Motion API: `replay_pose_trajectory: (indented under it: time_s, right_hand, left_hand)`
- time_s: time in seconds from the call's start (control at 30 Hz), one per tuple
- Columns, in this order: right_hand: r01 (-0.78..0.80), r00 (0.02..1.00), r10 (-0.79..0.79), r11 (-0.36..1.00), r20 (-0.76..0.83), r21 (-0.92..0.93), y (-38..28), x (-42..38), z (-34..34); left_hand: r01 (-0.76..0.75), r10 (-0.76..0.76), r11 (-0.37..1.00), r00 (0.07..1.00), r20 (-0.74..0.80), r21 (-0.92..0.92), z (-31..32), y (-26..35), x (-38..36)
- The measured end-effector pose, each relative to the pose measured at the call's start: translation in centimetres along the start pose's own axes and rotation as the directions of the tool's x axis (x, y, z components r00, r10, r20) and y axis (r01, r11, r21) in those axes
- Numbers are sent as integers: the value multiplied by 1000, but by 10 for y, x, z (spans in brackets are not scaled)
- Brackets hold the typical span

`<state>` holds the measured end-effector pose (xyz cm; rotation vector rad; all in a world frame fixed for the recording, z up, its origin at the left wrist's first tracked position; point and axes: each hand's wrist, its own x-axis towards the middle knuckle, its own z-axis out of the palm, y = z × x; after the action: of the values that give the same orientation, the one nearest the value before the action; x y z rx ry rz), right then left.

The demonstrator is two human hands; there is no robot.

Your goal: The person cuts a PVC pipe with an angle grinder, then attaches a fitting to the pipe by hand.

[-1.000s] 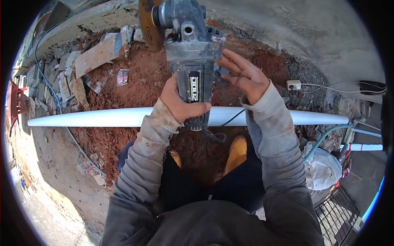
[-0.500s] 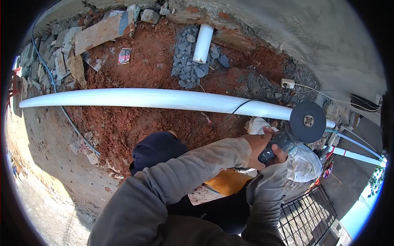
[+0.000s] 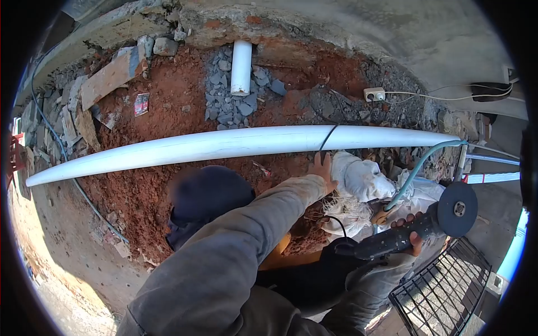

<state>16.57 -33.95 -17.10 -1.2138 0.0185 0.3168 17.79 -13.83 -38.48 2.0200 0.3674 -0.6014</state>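
My right hand [image 3: 412, 232] is wrapped round the body of a dark angle grinder [image 3: 386, 238], its round black disc [image 3: 458, 209] facing up at the right. My left hand [image 3: 323, 173] reaches forward with its fingers apart, fingertips at the lower edge of a long white plastic pipe [image 3: 224, 144]. Just beyond those fingertips, a thin black cord [image 3: 329, 136] crosses over the pipe. Beside the left hand lie white sacks [image 3: 361, 176]. A green-blue hose [image 3: 412, 173] arches between the grinder and the pipe's right end.
A short white pipe [image 3: 241, 70] juts from the wall base over grey gravel [image 3: 224, 106]. Reddish soil [image 3: 168, 84] surrounds it. A white socket block [image 3: 374, 94] sits at right. A black metal grate [image 3: 443, 280] lies lower right; a rounded dark blue cloth shape [image 3: 216, 193] is left of my arm.
My left hand has let go of the grinder and moved left to the pipe's edge. The grinder, in my right hand, has moved down and right. The view has shifted.
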Motion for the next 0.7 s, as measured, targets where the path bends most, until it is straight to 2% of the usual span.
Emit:
replay_pose_trajectory:
  time_s: [0.03, 0.07, 0.1, 0.13, 0.2, 0.23, 0.27, 0.3, 0.33, 0.37, 0.4, 0.43, 0.47, 0.53, 0.57, 0.6, 0.63, 0.67, 0.7]
  right_hand:
    - [15, 1000, -15, 1000, -13, -1, -7, -1, 0]
    - [24, 1000, -25, 998, 17, 58, -11, 4, 1]
    - [44, 998, -48, 993, 29, 108, -15, 5, -1]
    - [103, 994, -100, 990, -38, 101, -12, 12, -2]
    - [166, 963, -140, 981, -231, 102, -4, 32, 5]
    - [143, 966, -103, 977, -238, 156, 1, 45, -5]
    - [113, 952, -59, 979, -300, 167, 4, 52, -3]
    - [-4, 953, 101, 947, -286, 322, 8, 57, -16]
    - [-84, 946, 197, 916, -256, 392, 10, 61, -21]
    - [-108, 943, 230, 895, -240, 432, 22, 68, -36]
    - [-129, 940, 260, 871, -221, 474, 32, 76, -49]
    - [-258, 926, 349, 866, -148, 429, 30, 79, -51]
    - [-247, 929, 343, 854, -138, 458, 34, 82, -52]
    - [-285, 894, 370, 904, -254, 318, 42, 100, -51]
    - [-203, 911, 284, 940, -298, 274, 51, 111, -53]
    - [-165, 901, 242, 959, -360, 231, 41, 110, -27]
    - [-137, 909, 228, 954, -348, 268, 44, 113, -21]
    - [-111, 917, 214, 947, -336, 302, 47, 114, -15]
    - [-115, 907, 220, 950, -360, 290, 45, 113, -5]
  left_hand:
    - [-67, 67, 992, 998, 3, -110, 10, -3, 2]
    - [-94, 97, 990, 995, 18, -101, 26, -9, 8]
    - [-249, 289, 944, 940, 179, -218, 49, -16, 15]
    - [-362, 481, 859, 813, 328, -363, 81, -17, 20]
    - [-462, 630, 769, 665, 401, -442, 142, -18, 29]
    - [-429, 701, 684, 611, 368, -590, 133, -6, 29]
    - [-387, 621, 755, 680, 389, -530, 100, 12, 18]
    - [-329, 526, 824, 749, 404, -462, 66, 28, 2]
    - [-361, 549, 771, 795, 258, -525, 43, 32, -5]
    - [-147, 447, 690, 857, 257, -709, 10, 45, -18]
    - [-175, 450, 713, 857, 252, -679, -19, 54, -29]
    - [-194, 450, 737, 856, 256, -648, -40, 59, -40]
    - [-198, 439, 759, 859, 263, -620, -53, 62, -55]
    - [-328, 573, 616, 811, 121, -716, -70, 65, -80]
    - [-335, 574, 629, 809, 128, -701, -75, 67, -89]
    - [-214, 591, 479, 795, 133, -851, -79, 68, -99]
    - [-77, 608, 300, 783, 128, -951, -78, 67, -107]
    - [70, 543, 197, 823, 168, -978, -70, 66, -114]
    - [-76, 532, 282, 842, 90, -956, -60, 66, -121]
